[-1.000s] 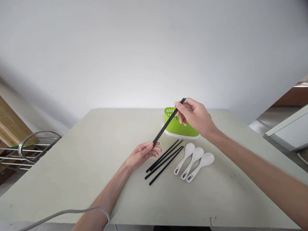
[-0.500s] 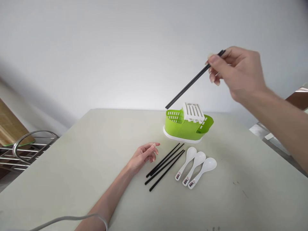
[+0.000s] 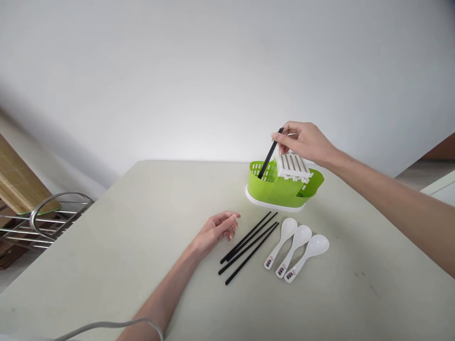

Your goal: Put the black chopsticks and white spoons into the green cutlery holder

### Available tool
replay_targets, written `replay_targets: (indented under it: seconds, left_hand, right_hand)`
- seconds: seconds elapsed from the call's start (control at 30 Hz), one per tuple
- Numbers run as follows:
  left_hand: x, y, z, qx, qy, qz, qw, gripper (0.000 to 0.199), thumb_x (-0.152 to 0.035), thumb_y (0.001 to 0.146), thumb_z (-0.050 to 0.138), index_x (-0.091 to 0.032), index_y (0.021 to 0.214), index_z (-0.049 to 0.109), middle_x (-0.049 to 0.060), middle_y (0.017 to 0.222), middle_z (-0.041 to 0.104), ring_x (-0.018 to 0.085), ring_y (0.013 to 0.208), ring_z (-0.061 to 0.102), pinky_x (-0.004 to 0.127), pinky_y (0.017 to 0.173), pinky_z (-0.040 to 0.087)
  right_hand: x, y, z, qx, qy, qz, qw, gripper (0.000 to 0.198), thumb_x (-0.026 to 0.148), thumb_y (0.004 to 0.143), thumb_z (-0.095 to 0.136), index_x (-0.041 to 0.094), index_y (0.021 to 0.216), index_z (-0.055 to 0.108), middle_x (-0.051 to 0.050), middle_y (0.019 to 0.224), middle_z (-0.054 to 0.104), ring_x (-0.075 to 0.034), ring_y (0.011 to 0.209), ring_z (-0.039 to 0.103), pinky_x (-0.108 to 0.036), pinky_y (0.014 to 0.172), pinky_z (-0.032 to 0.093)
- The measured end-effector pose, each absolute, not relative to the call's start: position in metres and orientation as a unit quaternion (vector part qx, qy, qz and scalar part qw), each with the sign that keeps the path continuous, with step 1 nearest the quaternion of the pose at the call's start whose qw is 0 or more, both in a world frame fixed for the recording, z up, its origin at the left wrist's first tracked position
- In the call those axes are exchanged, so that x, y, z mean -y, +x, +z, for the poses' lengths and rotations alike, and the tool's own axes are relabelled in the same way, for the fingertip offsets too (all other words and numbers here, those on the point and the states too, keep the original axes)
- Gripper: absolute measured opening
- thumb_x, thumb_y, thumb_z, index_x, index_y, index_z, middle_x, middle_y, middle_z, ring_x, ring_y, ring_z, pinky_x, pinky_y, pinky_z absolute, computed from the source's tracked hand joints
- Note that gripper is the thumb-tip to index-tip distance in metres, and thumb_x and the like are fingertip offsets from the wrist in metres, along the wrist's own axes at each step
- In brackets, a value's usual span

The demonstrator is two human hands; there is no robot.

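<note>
My right hand (image 3: 302, 141) pinches a pair of black chopsticks (image 3: 270, 154) near their upper ends. The chopsticks slant down into the left compartment of a green utensil holder (image 3: 275, 192), which has a white slotted piece (image 3: 294, 166) across its middle and a white base. Whether their tips touch its bottom is hidden. My left hand (image 3: 218, 232) rests on the table with loosely bent fingers and nothing in it. Just to its right lie several loose black chopsticks (image 3: 249, 248), side by side and slanted. Beyond them are three white spoons (image 3: 296, 246) with printed handles.
The pale table (image 3: 170, 199) reaches back to a plain wall. A metal rack (image 3: 60, 220) holding a wooden board (image 3: 24, 180) stands off the left edge. A grey cable (image 3: 106, 325) crosses over my left forearm.
My right hand has come down and to the left with the chopsticks, whose lower ends are now inside the holder. They stand steeper than before. My left hand stays resting on the table.
</note>
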State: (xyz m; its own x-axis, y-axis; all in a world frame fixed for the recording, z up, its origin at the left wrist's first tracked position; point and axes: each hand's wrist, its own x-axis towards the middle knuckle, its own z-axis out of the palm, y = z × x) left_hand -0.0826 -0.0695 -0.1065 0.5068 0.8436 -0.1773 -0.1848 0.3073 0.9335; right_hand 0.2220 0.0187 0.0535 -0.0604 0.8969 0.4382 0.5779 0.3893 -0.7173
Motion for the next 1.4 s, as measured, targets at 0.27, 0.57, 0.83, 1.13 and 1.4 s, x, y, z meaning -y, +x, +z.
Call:
replay_targets:
  seconds: [0.27, 0.57, 0.83, 1.13, 1.4]
  left_hand:
    - [0.068, -0.081, -0.107, -0.351, 0.464, 0.349, 0.734, 0.043, -0.047, 0.082, 0.087, -0.014, 0.107, 0.075, 0.001, 0.081, 0.063, 0.01, 0.066, 0.053, 0.028, 0.065, 0.041]
    - [0.066, -0.082, -0.11, -0.355, 0.464, 0.35, 0.732, 0.041, -0.044, 0.083, 0.086, -0.013, 0.108, 0.076, 0.002, 0.081, 0.064, 0.011, 0.068, 0.054, 0.029, 0.068, 0.042]
    - [0.065, -0.082, -0.111, -0.356, 0.464, 0.348, 0.733, 0.04, -0.045, 0.083, 0.086, -0.014, 0.108, 0.076, 0.002, 0.082, 0.064, 0.011, 0.069, 0.054, 0.029, 0.069, 0.043]
    - [0.063, -0.082, -0.112, -0.354, 0.464, 0.341, 0.736, 0.042, -0.046, 0.083, 0.087, -0.014, 0.108, 0.075, 0.002, 0.083, 0.063, 0.01, 0.069, 0.054, 0.028, 0.07, 0.043]
    - [0.065, -0.084, -0.112, -0.345, 0.462, 0.339, 0.743, 0.042, -0.046, 0.082, 0.087, -0.015, 0.107, 0.075, 0.001, 0.084, 0.062, 0.01, 0.07, 0.054, 0.028, 0.071, 0.043]
  right_hand:
    - [-0.002, 0.232, 0.037, 0.712, -0.512, 0.236, 0.419, 0.039, 0.061, 0.087, 0.077, 0.025, 0.076, 0.064, -0.002, 0.063, 0.072, -0.023, 0.062, 0.071, -0.039, 0.069, 0.056]
    - [0.014, 0.23, 0.047, 0.744, -0.516, 0.219, 0.365, 0.043, 0.062, 0.089, 0.073, 0.025, 0.071, 0.064, 0.0, 0.062, 0.071, -0.017, 0.057, 0.064, -0.031, 0.059, 0.048]
    - [0.006, 0.222, 0.049, 0.77, -0.509, 0.141, 0.357, 0.042, 0.059, 0.095, 0.069, 0.025, 0.072, 0.061, 0.002, 0.063, 0.071, -0.015, 0.056, 0.061, -0.031, 0.062, 0.045]
    - [-0.031, 0.202, 0.047, 0.767, -0.504, 0.185, 0.351, 0.037, 0.053, 0.093, 0.073, 0.022, 0.074, 0.064, 0.0, 0.07, 0.074, -0.014, 0.06, 0.065, -0.031, 0.068, 0.05]
    - [-0.054, 0.191, 0.049, 0.764, -0.521, 0.202, 0.323, 0.026, 0.038, 0.094, 0.074, 0.019, 0.079, 0.065, -0.003, 0.076, 0.076, -0.012, 0.059, 0.065, -0.03, 0.065, 0.054]
